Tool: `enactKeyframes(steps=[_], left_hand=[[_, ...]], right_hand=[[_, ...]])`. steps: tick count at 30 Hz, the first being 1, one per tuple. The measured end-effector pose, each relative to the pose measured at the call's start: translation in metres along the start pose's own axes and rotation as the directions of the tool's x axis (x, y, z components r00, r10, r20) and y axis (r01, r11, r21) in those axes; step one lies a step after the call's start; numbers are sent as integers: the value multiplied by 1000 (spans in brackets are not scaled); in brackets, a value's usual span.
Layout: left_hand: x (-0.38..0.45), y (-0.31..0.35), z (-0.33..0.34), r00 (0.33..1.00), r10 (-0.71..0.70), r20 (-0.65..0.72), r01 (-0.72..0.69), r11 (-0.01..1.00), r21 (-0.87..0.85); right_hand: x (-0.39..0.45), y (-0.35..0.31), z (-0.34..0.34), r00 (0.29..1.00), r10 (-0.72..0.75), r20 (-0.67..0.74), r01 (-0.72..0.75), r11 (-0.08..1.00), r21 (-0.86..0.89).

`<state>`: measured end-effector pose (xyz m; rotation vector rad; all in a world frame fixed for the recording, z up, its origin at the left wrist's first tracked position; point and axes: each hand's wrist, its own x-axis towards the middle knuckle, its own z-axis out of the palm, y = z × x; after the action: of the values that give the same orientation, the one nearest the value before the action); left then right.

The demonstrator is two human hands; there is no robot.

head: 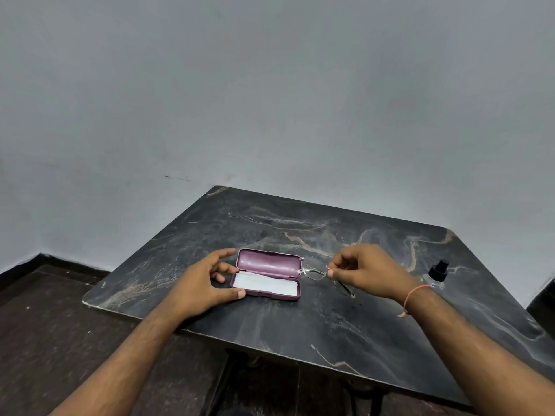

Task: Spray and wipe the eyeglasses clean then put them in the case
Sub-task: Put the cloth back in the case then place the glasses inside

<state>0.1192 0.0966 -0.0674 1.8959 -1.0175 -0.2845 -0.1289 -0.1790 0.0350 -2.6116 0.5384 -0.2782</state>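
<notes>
Grey wall [270,100] fills the upper part of the view, and against it a dark marble-patterned table [315,325] is set at an angle, its far left corner touching the wall and its near edge running from lower left to lower right. Dark floor [45,325] is seen beyond the table's left edge, and bare tabletop lies in front of the objects, toward the near edge, and behind them, toward the wall. A pink case [267,274] is lying open near the middle of the table, its long axis running roughly left to right, its lid raised on the far side and a white cloth [265,284] laid flat in its lower half. The left hand [204,283] is held at the case's left end, with the thumb touching the near left corner and the fingers spread and loosely curved around that end; a firm grip cannot be confirmed. The eyeglasses [318,271] are held just to the right of the case, thin-framed and hard to make out, with the lenses toward the case's right end and one arm pointing down and right toward the near edge. They are pinched by the right hand [369,271] between thumb and fingertips. A reddish thread [413,297] is worn on the right wrist. A small clear spray bottle [437,274] with a black top is standing upright near the table's right edge, well apart from the case.
</notes>
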Motion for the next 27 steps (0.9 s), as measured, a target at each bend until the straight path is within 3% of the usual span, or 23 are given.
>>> enactKeyframes(steps=[9,18,27], left_hand=[[0,0,-1,1000,-3,28,3,1000,24],[1,4,-1,999,26,33,-28,997,70],[5,-1,-1,998,56,37,-59,996,73]], right_hand=[[35,-67,39,991,-130,10,130,973,-190],[47,-84,74,969,-245,24,236,896,-375],[48,-84,87,971,-239,22,229,893,-388]])
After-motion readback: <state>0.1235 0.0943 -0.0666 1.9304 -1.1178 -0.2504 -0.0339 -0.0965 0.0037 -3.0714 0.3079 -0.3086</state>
